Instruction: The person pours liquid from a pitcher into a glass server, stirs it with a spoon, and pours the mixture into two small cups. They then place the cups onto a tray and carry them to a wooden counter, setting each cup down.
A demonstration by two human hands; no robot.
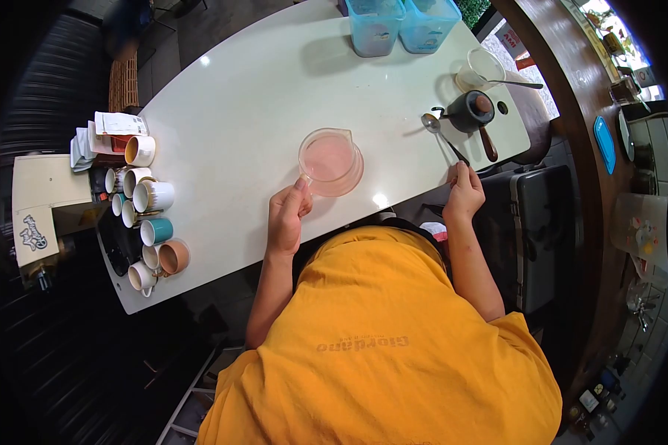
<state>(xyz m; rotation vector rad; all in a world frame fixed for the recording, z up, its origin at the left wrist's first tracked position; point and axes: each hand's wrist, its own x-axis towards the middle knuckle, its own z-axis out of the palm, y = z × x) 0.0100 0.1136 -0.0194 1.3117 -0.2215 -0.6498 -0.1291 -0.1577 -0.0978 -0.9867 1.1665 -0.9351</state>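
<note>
My left hand is closed round the handle of a clear glass pitcher with pink contents, over the white table near its front edge. To the right, my right hand pinches the dark handle end of a spoon, whose bowl points away from me over the table. Just beyond the spoon stands a small dark pot with a brown knob on its lid and a wooden handle. The two hands are well apart.
Several cups crowd the left end of the white table, beside white packets. Two blue containers stand at the far edge. A clear cup with another spoon in it stands beyond the pot. A dark case is at right.
</note>
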